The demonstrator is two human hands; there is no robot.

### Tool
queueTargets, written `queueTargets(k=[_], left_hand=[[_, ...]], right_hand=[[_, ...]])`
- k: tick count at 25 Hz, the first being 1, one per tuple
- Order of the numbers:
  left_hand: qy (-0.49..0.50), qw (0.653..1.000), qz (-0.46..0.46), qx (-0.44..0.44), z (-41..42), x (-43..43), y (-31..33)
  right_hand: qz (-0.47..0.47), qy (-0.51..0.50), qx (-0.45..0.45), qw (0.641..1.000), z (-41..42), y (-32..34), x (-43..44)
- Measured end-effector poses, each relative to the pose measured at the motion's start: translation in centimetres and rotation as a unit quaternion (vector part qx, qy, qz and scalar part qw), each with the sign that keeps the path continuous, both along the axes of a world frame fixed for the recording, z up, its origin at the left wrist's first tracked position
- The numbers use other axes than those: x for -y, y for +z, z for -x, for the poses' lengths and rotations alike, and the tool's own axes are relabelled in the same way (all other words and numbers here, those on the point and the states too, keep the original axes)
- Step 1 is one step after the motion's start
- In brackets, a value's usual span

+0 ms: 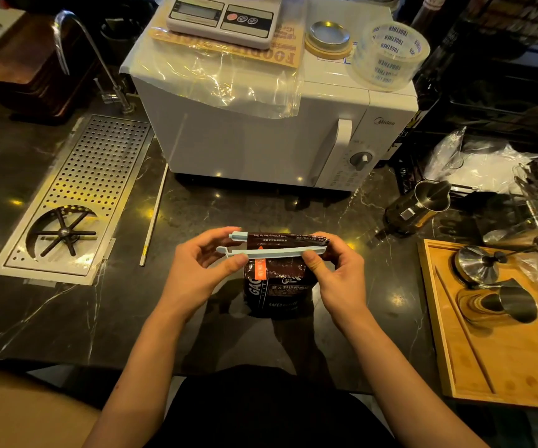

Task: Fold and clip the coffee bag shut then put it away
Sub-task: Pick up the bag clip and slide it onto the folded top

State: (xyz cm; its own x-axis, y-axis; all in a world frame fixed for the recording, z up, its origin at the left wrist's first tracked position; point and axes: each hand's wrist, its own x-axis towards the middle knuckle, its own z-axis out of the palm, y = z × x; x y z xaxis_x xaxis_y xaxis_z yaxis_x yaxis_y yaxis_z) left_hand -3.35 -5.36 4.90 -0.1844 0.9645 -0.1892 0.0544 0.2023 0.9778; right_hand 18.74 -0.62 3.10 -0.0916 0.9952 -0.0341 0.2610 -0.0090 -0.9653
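standing upright on the dark marble counter, between both hands: dark brown foil coffee bag with an orange label strip, its top folded over. straddling that fold: long pale blue plastic bag clip, hinged at the right end, the two bars parted at the left end, not yet latched.

left hand curled around the open end of the clip, thumb on the near bar, fingers behind the far bar. right hand pinching the hinge end together with the corner of the fold, thumb in front.

best way to finish, as a judgement: keep the fold flat and fully seated between the bars, steady the hinge end with the right hand, then squeeze the left end until the catch clicks. any foil bunched near the latch likely to stop it closing; any slack on the right likely to let the fold unroll.

beyond the hands, near: white microwave oven, blocking a push forward. off to the right of the right hand: light wooden tray with a raised edge, carrying steel jiggers. beyond that, a steel milk pitcher. well left of the left hand: thin pale stick and perforated steel drip tray. open counter just left of the left hand and nearer the body, enough for lifting the bag away.
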Motion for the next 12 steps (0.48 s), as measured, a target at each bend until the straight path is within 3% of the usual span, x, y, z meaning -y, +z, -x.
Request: queueTargets(k=[12], left_hand=[[0.047, 0.998, -0.013, -0.048, 0.04, -0.04, -0.35]], right_hand=[[-0.027, 0.002, 0.002, 1.000, 0.30, -0.18, 0.23]])
